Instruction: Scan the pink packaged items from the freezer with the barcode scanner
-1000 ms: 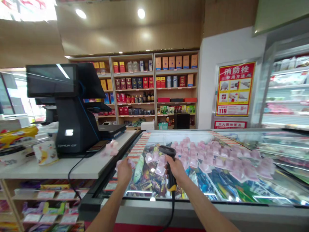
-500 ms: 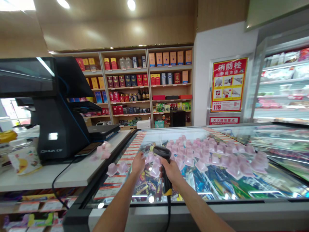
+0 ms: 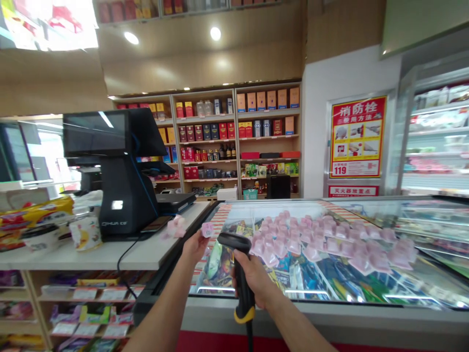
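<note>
My left hand (image 3: pixel 195 245) pinches a small pink cup (image 3: pixel 207 230) whose flat printed face is turned towards me. In my right hand (image 3: pixel 252 276) is a black handheld barcode scanner (image 3: pixel 240 274) with a yellow-trimmed base, its fingers wrapped round the handle. The scanner's head points left, close to the pink cup but apart from it. Many similar pink cups (image 3: pixel 337 230) lie spread over the glass top of a chest freezer (image 3: pixel 311 300). A smaller pile of pink cups (image 3: pixel 176 227) rests on the counter, left of my left hand.
A black point-of-sale terminal (image 3: pixel 126 195) stands on the white counter (image 3: pixel 146 256), with a cable running over its front edge. A patterned paper cup (image 3: pixel 85 233) and yellow snack packs (image 3: pixel 54 210) sit further left. Shelves of boxed goods (image 3: pixel 205 132) line the back wall.
My left hand has moved left from the freezer top and now holds up a pink cup. The scanner has moved slightly left and down beside it. The view has shifted.
</note>
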Action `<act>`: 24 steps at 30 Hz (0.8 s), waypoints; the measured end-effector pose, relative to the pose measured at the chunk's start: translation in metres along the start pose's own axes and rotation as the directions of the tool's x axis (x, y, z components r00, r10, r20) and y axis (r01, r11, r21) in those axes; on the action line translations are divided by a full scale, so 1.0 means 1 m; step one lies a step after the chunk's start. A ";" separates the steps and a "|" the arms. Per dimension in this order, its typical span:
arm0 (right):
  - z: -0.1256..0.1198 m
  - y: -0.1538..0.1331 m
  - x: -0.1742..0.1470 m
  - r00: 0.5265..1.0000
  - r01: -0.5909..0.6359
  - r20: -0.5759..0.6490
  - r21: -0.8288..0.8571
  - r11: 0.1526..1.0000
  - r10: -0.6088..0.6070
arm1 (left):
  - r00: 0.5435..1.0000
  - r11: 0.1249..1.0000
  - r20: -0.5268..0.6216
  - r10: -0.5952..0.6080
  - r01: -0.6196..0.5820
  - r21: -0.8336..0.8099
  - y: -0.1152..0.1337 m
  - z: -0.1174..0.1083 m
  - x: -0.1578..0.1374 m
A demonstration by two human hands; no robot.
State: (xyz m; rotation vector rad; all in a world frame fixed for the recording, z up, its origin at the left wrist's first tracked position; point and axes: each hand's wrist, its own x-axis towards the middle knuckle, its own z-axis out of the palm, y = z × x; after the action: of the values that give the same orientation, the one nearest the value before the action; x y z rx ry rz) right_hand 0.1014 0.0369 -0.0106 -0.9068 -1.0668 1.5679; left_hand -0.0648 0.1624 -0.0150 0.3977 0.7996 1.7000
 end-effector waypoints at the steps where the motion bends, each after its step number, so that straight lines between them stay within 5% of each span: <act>1: 0.002 0.000 -0.002 1.000 -0.003 0.004 -0.003 1.000 0.003 | 1.000 1.000 -0.002 0.001 -0.001 -0.013 0.001 -0.001 -0.001; 9: 0.003 -0.001 -0.006 1.000 0.021 -0.018 -0.023 1.000 -0.021 | 1.000 1.000 0.013 -0.005 0.005 0.015 0.002 -0.001 -0.009; 12: -0.001 -0.001 -0.002 0.999 0.005 -0.049 -0.045 0.999 -0.007 | 0.996 0.981 0.025 0.083 -0.086 0.176 -0.004 -0.004 -0.007; 17: -0.019 -0.008 0.010 0.988 0.062 -0.134 -0.105 0.993 -0.076 | 0.940 0.749 0.060 0.337 -0.306 0.587 -0.024 -0.018 -0.001; 21: -0.037 -0.014 0.020 0.971 0.079 -0.214 -0.124 0.989 -0.105 | 0.858 0.421 0.272 0.436 -0.461 0.781 -0.041 -0.026 0.002; 24: -0.046 -0.014 0.027 0.967 0.078 -0.232 -0.127 0.989 -0.106 | 0.844 0.385 0.323 0.428 -0.494 0.780 -0.048 -0.029 0.010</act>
State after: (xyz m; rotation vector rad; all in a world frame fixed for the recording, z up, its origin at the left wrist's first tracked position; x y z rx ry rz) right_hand 0.1416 0.0736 -0.0141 -1.0805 -1.0207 1.2932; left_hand -0.0519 0.1681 -0.0701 1.4928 1.5752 1.6505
